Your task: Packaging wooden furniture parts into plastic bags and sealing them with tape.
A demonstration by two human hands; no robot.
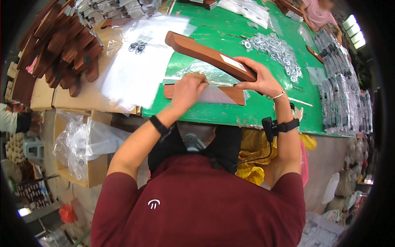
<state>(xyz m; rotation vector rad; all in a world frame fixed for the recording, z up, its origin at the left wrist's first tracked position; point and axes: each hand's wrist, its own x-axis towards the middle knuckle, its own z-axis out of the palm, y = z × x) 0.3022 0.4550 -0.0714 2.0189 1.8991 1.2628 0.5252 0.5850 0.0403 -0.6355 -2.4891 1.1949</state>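
Observation:
My right hand (261,79) grips one end of a reddish-brown wooden piece (201,52) with a white label on its side. The piece is raised and tilted, its far end pointing up and to the left. Lower on the table, a second wooden piece (232,92) lies flat, with a pale, see-through triangle of film over its middle. My left hand (189,89) is above this lower piece with its fingers curled closed; whatever may be in them is hidden. Behind it, clear plastic film (210,71) spreads on the green table (197,29).
White plastic sheets (135,70) with black rings (137,47) lie at left, beside stacked wooden pieces (68,45). Small clear packets (273,51) are piled at the back right. Wrapped bundles (341,90) line the right edge. An open carton (84,144) stands below left. A person (321,14) sits far right.

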